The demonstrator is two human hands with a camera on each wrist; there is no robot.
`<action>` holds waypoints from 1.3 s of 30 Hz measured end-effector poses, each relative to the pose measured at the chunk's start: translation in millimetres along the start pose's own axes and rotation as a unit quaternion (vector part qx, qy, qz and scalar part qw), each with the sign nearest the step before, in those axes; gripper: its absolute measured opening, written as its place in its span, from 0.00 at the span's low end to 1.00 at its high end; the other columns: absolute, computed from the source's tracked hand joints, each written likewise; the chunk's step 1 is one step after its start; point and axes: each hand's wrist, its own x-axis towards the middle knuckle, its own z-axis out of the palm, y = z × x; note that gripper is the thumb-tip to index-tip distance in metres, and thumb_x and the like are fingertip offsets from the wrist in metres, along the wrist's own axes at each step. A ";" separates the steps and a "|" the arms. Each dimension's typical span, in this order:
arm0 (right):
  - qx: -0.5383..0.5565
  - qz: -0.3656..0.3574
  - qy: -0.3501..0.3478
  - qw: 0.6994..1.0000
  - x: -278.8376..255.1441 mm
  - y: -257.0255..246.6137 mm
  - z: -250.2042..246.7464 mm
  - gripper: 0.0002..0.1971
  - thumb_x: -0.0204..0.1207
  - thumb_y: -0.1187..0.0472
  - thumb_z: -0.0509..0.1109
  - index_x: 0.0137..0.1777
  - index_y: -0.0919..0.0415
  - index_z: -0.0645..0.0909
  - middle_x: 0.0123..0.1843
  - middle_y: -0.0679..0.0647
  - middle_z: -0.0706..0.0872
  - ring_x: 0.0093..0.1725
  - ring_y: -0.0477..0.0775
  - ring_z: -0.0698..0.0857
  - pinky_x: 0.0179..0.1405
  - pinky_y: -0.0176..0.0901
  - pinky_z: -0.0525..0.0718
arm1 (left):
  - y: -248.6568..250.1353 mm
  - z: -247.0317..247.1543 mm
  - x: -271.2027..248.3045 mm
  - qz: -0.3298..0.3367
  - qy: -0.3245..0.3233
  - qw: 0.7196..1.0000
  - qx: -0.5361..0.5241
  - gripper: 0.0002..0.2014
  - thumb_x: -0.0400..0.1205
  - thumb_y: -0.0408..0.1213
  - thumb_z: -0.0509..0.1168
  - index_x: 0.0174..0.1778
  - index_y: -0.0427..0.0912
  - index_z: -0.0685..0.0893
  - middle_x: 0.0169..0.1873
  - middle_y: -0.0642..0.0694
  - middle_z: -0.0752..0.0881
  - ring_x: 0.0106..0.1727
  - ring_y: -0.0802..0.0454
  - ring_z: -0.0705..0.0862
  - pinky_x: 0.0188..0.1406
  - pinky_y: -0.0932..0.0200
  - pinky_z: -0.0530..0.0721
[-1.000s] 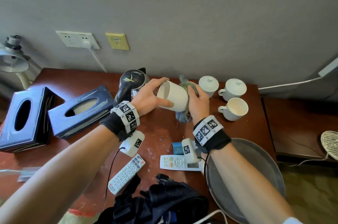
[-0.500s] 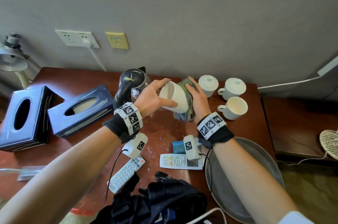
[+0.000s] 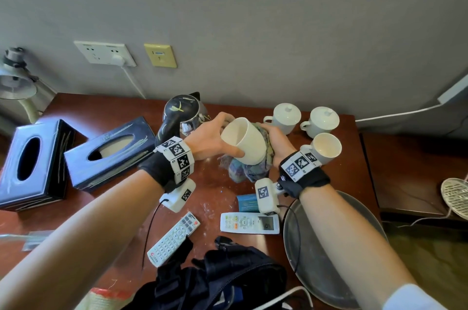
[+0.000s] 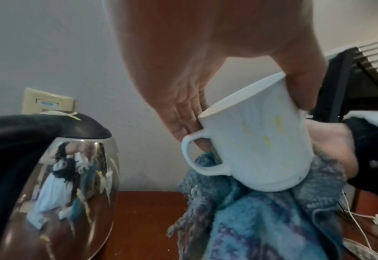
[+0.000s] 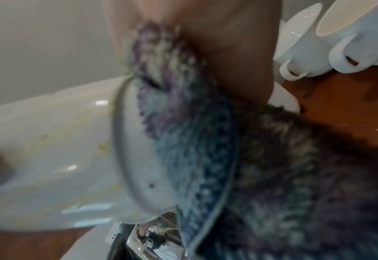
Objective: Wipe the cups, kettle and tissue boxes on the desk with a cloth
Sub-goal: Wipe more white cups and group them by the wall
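Note:
A white cup [image 3: 244, 141] is held tilted above the desk, mouth toward me, by my left hand [image 3: 210, 139], thumb on the near side and fingers on the far side by the handle [image 4: 202, 155]. My right hand [image 3: 277, 141] presses a blue-purple cloth [image 3: 247, 170] against the cup's base and side [image 5: 139, 140]; the cloth hangs below. The cup [image 4: 259, 140] shows yellowish marks. A black-lidded steel kettle [image 3: 181, 113] stands behind my left hand. Two dark tissue boxes [image 3: 109, 152] [image 3: 31, 163] lie at the left. Two lidded cups [image 3: 285, 117] [image 3: 321, 121] and an open cup [image 3: 325, 147] stand at the right.
Two remote controls [image 3: 174, 237] [image 3: 249, 223] and a blue card [image 3: 248, 202] lie on the brown desk [image 3: 215, 198] in front of my hands. A grey round tray [image 3: 319, 271] sits at the right front, a black bag [image 3: 215, 282] at the near edge, a lamp [image 3: 15, 82] far left.
The cup has turned in my left hand so its mouth faces me more. My right hand with the cloth has shifted around the cup's base; both hands sit slightly lower.

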 end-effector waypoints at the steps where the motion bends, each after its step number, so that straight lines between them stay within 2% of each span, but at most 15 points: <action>1: -0.001 -0.006 0.013 1.000 1.1 0.5 1.1 0.13 0.83 0.50 0.64 0.43 0.57 0.85 0.39 0.56 0.87 0.43 0.58 0.86 0.47 0.48 0.83 | 1.6 0.2 0.2 0.003 0.002 1.000 -0.009 0.43 0.67 0.47 0.83 0.76 0.51 0.69 0.58 0.52 0.82 0.59 0.51 0.82 0.61 0.55 0.82; 4: -0.097 -0.110 0.067 0.987 -2.7 1.7 8.0 0.14 0.84 0.50 0.63 0.47 0.54 0.87 0.44 0.52 0.89 0.52 0.58 0.86 0.53 0.50 0.81 | 1.8 -0.5 2.4 -0.013 0.018 0.999 -0.043 0.38 0.69 0.50 0.81 0.74 0.53 0.73 0.52 0.51 0.84 0.55 0.51 0.84 0.50 0.60 0.81; 7: -0.193 -0.279 0.091 0.936 -15.2 11.3 17.6 0.13 0.85 0.49 0.61 0.60 0.45 0.87 0.54 0.44 0.89 0.60 0.52 0.86 0.55 0.45 0.83 | 2.4 -0.5 5.1 -0.044 0.040 0.993 -0.106 0.35 0.65 0.52 0.82 0.67 0.51 0.78 0.45 0.48 0.85 0.47 0.50 0.86 0.43 0.58 0.80; 9: -0.256 -0.412 0.067 0.872 -18.9 22.4 17.5 0.16 0.85 0.52 0.61 0.70 0.43 0.81 0.69 0.43 0.84 0.71 0.47 0.79 0.71 0.43 0.76 | 2.9 -0.4 5.8 -0.056 0.056 0.985 -0.154 0.40 0.56 0.57 0.81 0.64 0.50 0.80 0.40 0.48 0.84 0.43 0.50 0.86 0.43 0.54 0.82; 12: -0.347 -0.522 0.045 0.778 -15.6 30.0 9.5 0.19 0.86 0.54 0.60 0.76 0.43 0.73 0.75 0.43 0.77 0.79 0.49 0.72 0.80 0.43 0.66 | 2.5 1.3 3.6 -0.050 0.063 0.983 -0.167 0.43 0.52 0.58 0.79 0.64 0.49 0.79 0.42 0.47 0.87 0.44 0.49 0.88 0.48 0.50 0.86; 14: -0.316 -0.494 0.028 0.810 -14.9 30.3 6.0 0.18 0.86 0.52 0.60 0.74 0.39 0.73 0.74 0.43 0.79 0.76 0.47 0.75 0.78 0.45 0.71 | 1.1 4.7 0.2 -0.036 0.070 0.986 -0.147 0.46 0.51 0.59 0.80 0.67 0.51 0.77 0.46 0.48 0.88 0.50 0.47 0.89 0.52 0.49 0.87; 17: -0.169 -0.321 0.058 0.930 -13.1 22.3 10.0 0.11 0.87 0.54 0.59 0.61 0.40 0.82 0.61 0.45 0.87 0.63 0.45 0.84 0.66 0.46 0.80 | 2.2 9.6 -4.9 -0.009 0.089 0.993 -0.074 0.48 0.50 0.61 0.78 0.69 0.55 0.74 0.54 0.51 0.85 0.54 0.48 0.85 0.57 0.49 0.84; 19: -0.103 -0.226 0.061 0.967 -10.4 10.9 13.2 0.14 0.85 0.58 0.61 0.48 0.46 0.89 0.53 0.48 0.90 0.57 0.51 0.86 0.65 0.55 0.82 | 4.3 10.1 -7.9 0.007 0.084 0.996 -0.037 0.48 0.51 0.61 0.77 0.69 0.56 0.73 0.56 0.51 0.84 0.56 0.48 0.84 0.59 0.47 0.83; 21: -0.127 -0.209 0.041 0.969 -13.2 3.2 15.7 0.15 0.85 0.60 0.60 0.46 0.49 0.89 0.51 0.48 0.90 0.54 0.49 0.87 0.62 0.54 0.83 | 4.7 7.9 -8.4 0.004 0.082 0.996 -0.035 0.47 0.51 0.61 0.77 0.69 0.57 0.73 0.57 0.51 0.84 0.56 0.48 0.84 0.60 0.45 0.83; 24: -0.199 -0.279 0.071 0.937 -18.8 3.9 18.1 0.13 0.87 0.59 0.59 0.59 0.54 0.86 0.54 0.48 0.89 0.54 0.42 0.85 0.55 0.41 0.81 | 5.6 5.2 -6.3 -0.019 0.089 0.993 -0.070 0.47 0.50 0.62 0.79 0.68 0.58 0.74 0.56 0.51 0.84 0.56 0.48 0.84 0.60 0.44 0.84; 27: -0.243 -0.409 0.056 0.877 -21.4 18.1 15.6 0.16 0.86 0.57 0.62 0.71 0.52 0.80 0.70 0.49 0.84 0.71 0.45 0.79 0.71 0.38 0.75 | 7.5 4.0 -2.6 -0.062 0.100 0.980 -0.158 0.45 0.51 0.58 0.80 0.66 0.53 0.78 0.51 0.47 0.87 0.53 0.48 0.87 0.59 0.42 0.86; 30: -0.336 -0.484 0.034 0.808 -19.2 26.4 9.3 0.19 0.85 0.58 0.63 0.75 0.45 0.75 0.74 0.41 0.77 0.78 0.45 0.73 0.80 0.40 0.67 | 7.2 5.9 -2.1 -0.085 0.096 0.965 -0.227 0.42 0.53 0.55 0.81 0.64 0.48 0.79 0.46 0.42 0.89 0.50 0.44 0.90 0.59 0.37 0.86; 33: -0.309 -0.460 0.032 0.832 -17.6 24.1 5.8 0.19 0.85 0.57 0.63 0.75 0.46 0.76 0.74 0.41 0.78 0.76 0.43 0.74 0.78 0.44 0.70 | 6.9 11.0 -6.3 -0.075 0.048 0.965 -0.248 0.40 0.63 0.47 0.80 0.71 0.46 0.74 0.46 0.41 0.87 0.51 0.43 0.90 0.59 0.41 0.87; 36: -0.231 -0.372 0.024 0.899 -15.3 13.9 4.8 0.17 0.87 0.59 0.62 0.73 0.51 0.79 0.70 0.47 0.83 0.70 0.43 0.80 0.72 0.44 0.78 | 6.5 11.8 -10.1 -0.050 -0.017 0.969 -0.241 0.40 0.72 0.32 0.79 0.78 0.49 0.66 0.54 0.40 0.86 0.51 0.48 0.88 0.41 0.60 0.87; 39: -0.205 -0.276 0.019 0.939 -16.6 0.4 7.9 0.13 0.88 0.58 0.60 0.66 0.52 0.83 0.60 0.47 0.88 0.61 0.47 0.85 0.62 0.44 0.83 | 6.3 9.4 -9.7 -0.048 -0.034 0.971 -0.233 0.39 0.73 0.25 0.76 0.76 0.50 0.66 0.63 0.41 0.82 0.58 0.45 0.85 0.35 0.64 0.85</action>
